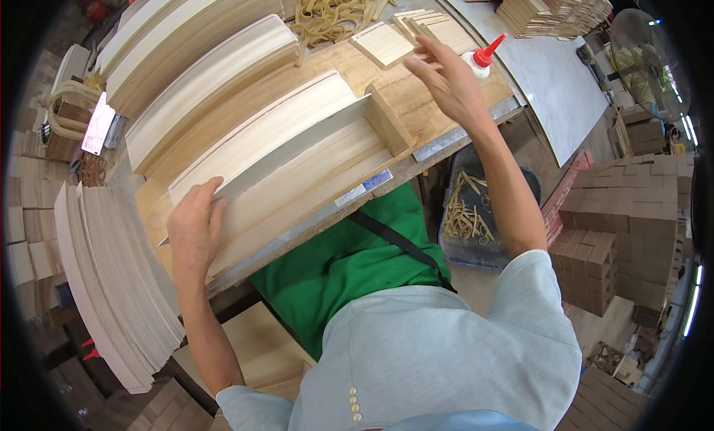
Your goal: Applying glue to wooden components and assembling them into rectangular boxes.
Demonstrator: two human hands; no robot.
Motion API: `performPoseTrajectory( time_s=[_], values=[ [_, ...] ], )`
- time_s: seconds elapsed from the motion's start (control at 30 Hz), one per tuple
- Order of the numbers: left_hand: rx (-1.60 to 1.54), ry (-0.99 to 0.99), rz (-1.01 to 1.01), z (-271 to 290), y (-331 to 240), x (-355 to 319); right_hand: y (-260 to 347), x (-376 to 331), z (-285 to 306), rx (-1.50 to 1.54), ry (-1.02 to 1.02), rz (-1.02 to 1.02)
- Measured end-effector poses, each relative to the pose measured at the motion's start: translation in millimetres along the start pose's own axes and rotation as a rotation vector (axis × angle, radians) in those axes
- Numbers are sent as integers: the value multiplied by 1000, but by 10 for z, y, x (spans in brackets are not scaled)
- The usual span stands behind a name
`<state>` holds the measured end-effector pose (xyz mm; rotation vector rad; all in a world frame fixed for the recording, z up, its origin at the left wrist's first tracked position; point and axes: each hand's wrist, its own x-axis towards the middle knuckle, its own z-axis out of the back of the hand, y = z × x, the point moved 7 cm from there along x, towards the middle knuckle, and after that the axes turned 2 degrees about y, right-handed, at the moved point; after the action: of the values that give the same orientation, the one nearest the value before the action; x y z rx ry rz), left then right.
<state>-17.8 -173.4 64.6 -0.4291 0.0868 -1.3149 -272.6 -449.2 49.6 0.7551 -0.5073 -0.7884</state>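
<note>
the left hand lies flat with fingers spread open on the near end of the long wooden board on the surface, gripping nothing. the right hand reaches with loose, open fingers toward the small wood panel beside the glue bottle. steady left-hand pressure would probably keep the board from sliding, judging by its place against the wooden block.

On the bench, long boards lie along the near edge, the left hand on their left end and a wood block at their right end. Behind them lie more board stacks. Toward the far right corner, the right hand is beside a glue bottle, small panels and rubber bands.
</note>
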Motion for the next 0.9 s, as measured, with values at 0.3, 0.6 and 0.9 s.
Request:
performPoseTrajectory(
  time_s=[0.3, 0.6, 0.9],
  values=[
    [56, 80, 143, 183, -41, -139, -384, 1188, -553, -1019, 522, 138],
    [4, -45, 140, 351, -101, -411, -436, 1271, -722, -1169, 708, 201],
    [-613, -285, 64, 179, -631, -171, 1255, 410, -204, -444, 72, 796]
  ],
)
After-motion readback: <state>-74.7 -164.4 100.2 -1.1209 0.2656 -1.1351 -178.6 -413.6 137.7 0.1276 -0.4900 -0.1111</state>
